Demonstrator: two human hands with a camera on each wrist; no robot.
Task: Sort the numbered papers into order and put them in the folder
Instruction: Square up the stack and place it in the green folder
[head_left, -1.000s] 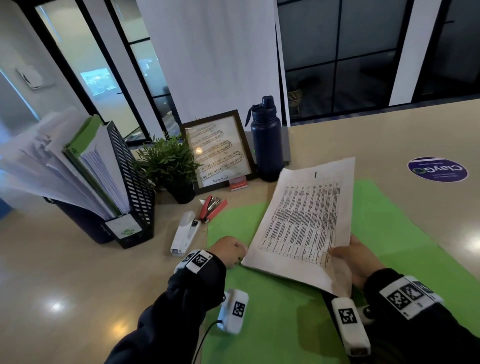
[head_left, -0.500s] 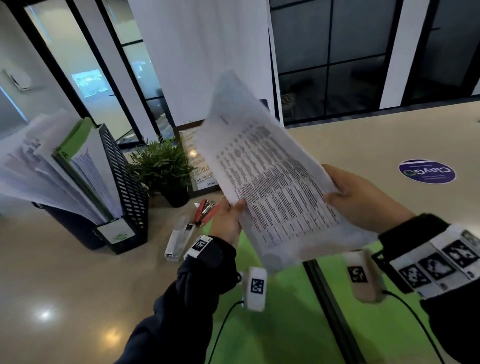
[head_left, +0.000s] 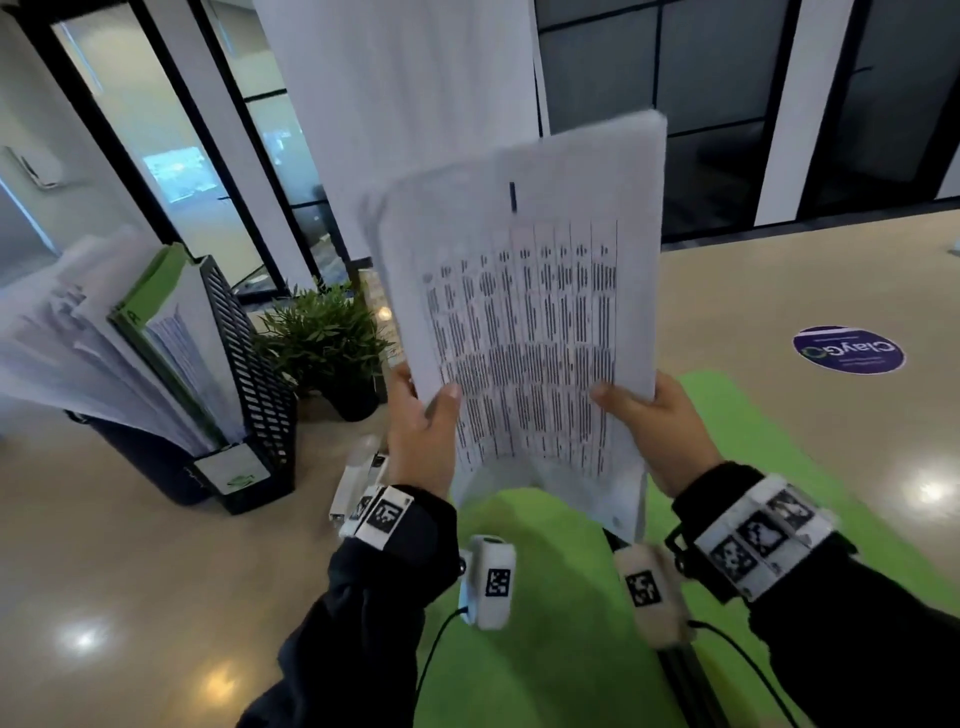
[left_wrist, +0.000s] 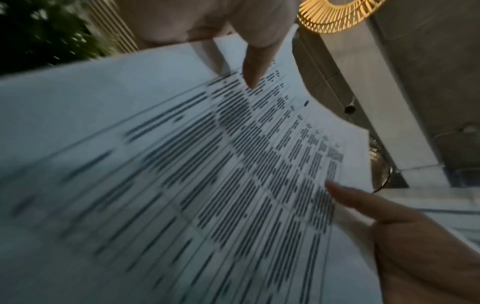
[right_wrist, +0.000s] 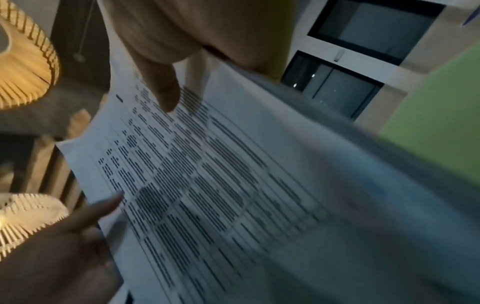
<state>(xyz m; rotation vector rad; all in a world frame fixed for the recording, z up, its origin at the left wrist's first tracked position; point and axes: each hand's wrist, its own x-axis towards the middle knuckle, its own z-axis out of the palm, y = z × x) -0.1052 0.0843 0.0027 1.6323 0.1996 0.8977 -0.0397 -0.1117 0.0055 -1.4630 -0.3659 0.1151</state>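
Observation:
I hold a stack of printed papers (head_left: 524, 312) upright in the air above the open green folder (head_left: 727, 415) on the table. A dark mark near the top of the front sheet may be its number; it is too blurred to read. My left hand (head_left: 423, 431) pinches the stack's lower left edge, thumb on the front. My right hand (head_left: 660, 426) pinches the lower right edge the same way. In the left wrist view the papers (left_wrist: 207, 185) fill the frame under my left thumb (left_wrist: 255, 67). The right wrist view shows the papers (right_wrist: 221, 185) beneath my right thumb (right_wrist: 161, 86).
A black mesh file rack (head_left: 249, 384) stuffed with papers and a green folder stands at the left. A small potted plant (head_left: 327, 338) stands behind my left hand, and a white stapler (head_left: 353, 478) lies beside my left wrist. A round purple sticker (head_left: 848, 349) is on the table at the right.
The papers rose from lying on the green folder into the air and turned upright facing me. Both hands came up with them and now grip the lower edges.

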